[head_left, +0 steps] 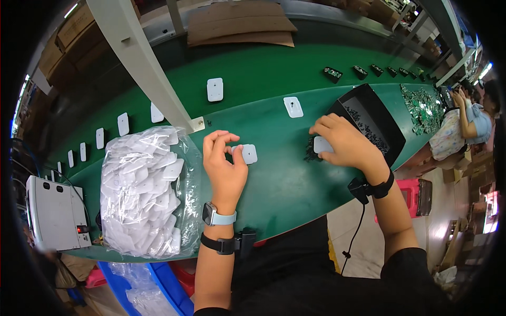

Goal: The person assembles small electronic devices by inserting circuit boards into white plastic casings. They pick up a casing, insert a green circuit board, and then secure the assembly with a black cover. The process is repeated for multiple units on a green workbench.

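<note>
From here I see the left hand (225,160) at one white plastic cover (249,154) on the green tabletop (279,189), its thumb over the edge; the right hand (348,141) curls around a second cover (321,145) beside one black bin (381,106). I can't tell whether either hand's fingers grip. A third cover (293,108) lies farther off; one clear bag (191,205) holds countless more.

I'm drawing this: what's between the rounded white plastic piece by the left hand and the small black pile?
Head view: only green tabletop between piece and pile.
</note>
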{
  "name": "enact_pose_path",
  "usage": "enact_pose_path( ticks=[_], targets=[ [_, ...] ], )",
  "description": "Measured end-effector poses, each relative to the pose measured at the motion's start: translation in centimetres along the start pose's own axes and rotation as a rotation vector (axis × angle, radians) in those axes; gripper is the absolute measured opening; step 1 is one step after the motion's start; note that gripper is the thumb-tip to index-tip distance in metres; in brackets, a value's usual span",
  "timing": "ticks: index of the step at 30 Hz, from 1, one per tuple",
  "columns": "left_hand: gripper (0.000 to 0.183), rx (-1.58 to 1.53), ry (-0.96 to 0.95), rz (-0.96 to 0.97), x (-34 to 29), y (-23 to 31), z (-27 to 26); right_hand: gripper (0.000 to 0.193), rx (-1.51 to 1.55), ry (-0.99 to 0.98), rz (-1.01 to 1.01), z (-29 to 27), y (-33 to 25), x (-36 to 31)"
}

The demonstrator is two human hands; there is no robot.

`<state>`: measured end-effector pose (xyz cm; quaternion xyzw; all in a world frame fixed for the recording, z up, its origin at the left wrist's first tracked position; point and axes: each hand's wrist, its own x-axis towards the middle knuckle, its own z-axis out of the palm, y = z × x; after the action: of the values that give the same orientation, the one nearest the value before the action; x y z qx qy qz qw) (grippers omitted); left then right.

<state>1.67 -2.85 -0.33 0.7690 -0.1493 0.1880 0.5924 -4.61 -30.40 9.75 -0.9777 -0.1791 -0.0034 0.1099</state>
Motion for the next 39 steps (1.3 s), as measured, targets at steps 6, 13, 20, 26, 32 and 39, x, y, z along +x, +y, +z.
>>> enact_pose_path(
  ticks=[6,13,20,26,32,39],
  targets=[
    [0.019,0.05,0.0,-0.017,-0.1,0.3,-0.2,0.05,0.004,-0.085,0.079,0.1,0.7,-1.5],
    [0.019,0.03,0.012,-0.009,-0.1,0.5,-0.2,0.029,-0.05,-0.039,-0.086,0.0,1.2,-3.7],
    [0.02,0.025,0.015,-0.01,-0.1,0.3,-0.3,0.02,-0.27,-0.151,-0.195,-0.1,1.4,-3.8],
    [0.02,0.048,0.002,-0.091,-0.2,-0.5,-0.4,0.025,-0.05,0.01,-0.06,-0.3,1.9,-1.5],
    [0.02,0.064,-0.052,-0.12,-0.2,-0.7,-0.6,0.051,-0.21,-0.277,0.123,2.4,-0.6,0.7],
    [0.022,0.082,0.002,-0.113,-0.2,-1.0,-0.5,0.031,0.141,-0.024,0.032,3.9,-2.0,2.1]
  ],
)
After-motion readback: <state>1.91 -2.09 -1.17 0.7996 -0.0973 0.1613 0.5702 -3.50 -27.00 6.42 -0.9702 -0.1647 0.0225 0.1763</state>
